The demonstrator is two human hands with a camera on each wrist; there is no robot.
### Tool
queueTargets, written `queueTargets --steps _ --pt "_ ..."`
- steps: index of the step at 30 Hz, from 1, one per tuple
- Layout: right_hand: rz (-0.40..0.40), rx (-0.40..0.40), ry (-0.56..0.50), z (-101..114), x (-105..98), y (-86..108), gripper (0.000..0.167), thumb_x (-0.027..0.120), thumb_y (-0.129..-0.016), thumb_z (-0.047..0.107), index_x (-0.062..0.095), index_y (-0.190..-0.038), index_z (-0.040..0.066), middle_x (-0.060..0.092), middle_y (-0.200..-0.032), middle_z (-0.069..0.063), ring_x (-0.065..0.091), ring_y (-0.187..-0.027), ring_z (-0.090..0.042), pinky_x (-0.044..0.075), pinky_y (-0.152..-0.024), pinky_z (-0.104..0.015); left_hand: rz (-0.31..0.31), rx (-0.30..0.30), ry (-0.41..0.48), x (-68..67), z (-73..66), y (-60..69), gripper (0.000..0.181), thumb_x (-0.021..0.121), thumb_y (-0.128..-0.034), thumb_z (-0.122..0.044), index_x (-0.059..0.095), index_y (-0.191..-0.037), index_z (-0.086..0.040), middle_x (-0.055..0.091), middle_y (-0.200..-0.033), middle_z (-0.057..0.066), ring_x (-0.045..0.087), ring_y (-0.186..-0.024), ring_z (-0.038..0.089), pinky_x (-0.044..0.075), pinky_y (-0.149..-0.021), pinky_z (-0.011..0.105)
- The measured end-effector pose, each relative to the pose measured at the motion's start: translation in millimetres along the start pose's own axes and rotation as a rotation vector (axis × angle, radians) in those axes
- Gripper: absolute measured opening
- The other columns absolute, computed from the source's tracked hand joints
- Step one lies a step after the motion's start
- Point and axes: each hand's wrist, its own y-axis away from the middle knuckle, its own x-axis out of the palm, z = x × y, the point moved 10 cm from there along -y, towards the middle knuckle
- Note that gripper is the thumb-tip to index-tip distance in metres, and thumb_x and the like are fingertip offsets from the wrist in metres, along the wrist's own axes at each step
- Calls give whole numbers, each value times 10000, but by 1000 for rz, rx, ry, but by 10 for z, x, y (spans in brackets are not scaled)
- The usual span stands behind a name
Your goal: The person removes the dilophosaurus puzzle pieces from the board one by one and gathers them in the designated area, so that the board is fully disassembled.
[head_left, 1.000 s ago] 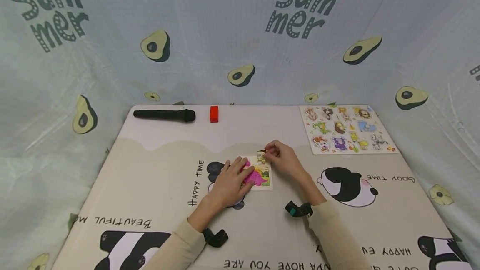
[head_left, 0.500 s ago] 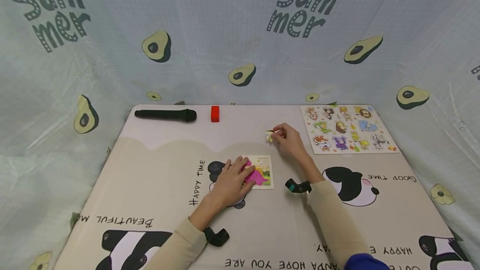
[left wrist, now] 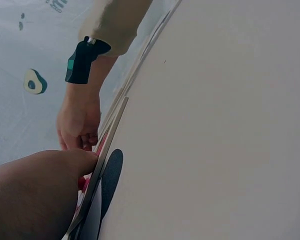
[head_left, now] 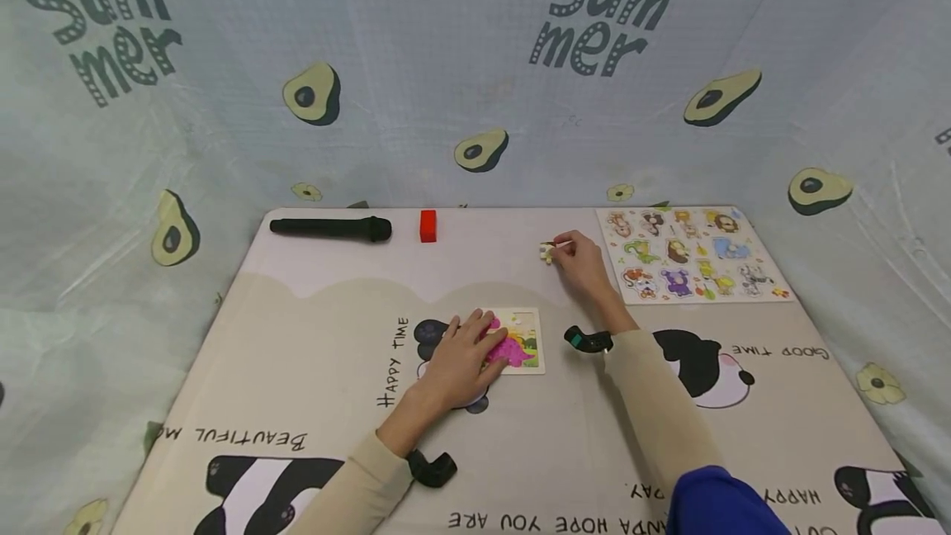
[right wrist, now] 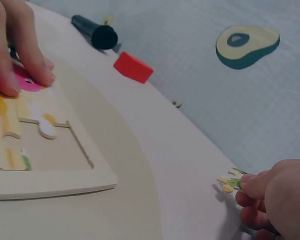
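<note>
A small jigsaw piece point(head_left: 546, 253), yellow, white and green, is pinched between the thumb and fingers of my right hand point(head_left: 585, 269) at the far side of the table, left of the sticker-like animal board. In the right wrist view the piece point(right wrist: 231, 183) sticks out from the fingertips, with its shadow beside it. My left hand point(head_left: 459, 366) rests with extended fingers over the left part of a framed puzzle point(head_left: 539, 345) with a pink dinosaur. The right wrist view shows a bare recess point(right wrist: 47, 150) in a corner of that puzzle. My left palm hides part of the picture.
A board with several cartoon animals point(head_left: 694, 257) lies at the back right. A black microphone-shaped object point(head_left: 330, 228) and a red block point(head_left: 428, 226) sit near the back edge. A curtain printed with avocados point(head_left: 481, 150) rises behind the table.
The right hand has carried the jigsaw piece away from the puzzle's upper right corner, toward the back right of the table. My left hand stays on the puzzle.
</note>
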Motion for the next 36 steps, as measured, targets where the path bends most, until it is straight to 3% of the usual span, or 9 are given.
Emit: queueTargets --steps 9,21,36 --pt "-40 31 22 -115 -80 -154 272 586 -1012 163 619 -1217 -12 667 -1014 -201 581 -822 -249 415 -655 -265 22 -9 4 69 -4 -7 529 533 -999 -473 559 -1437 -176 448 -1559 102 345 -1502 296 274 -1226 558" --pt "-61 27 159 -86 -100 -233 290 567 -1000 181 632 -1201 -17 696 -1024 -202 614 -828 -269 427 -667 -271 18 -12 -10 51 20 -8 519 538 -1001 -462 560 -1435 -179 449 -1557 102 341 -1504 299 272 -1228 553" --pt "-26 53 250 -87 -46 -273 276 547 -1002 188 637 -1157 -22 693 -1088 -220 610 -876 -319 491 -760 -422 24 -17 4 54 30 -7 527 542 -998 -464 553 -1443 -182 441 -1566 98 334 -1509 295 262 -1232 556"
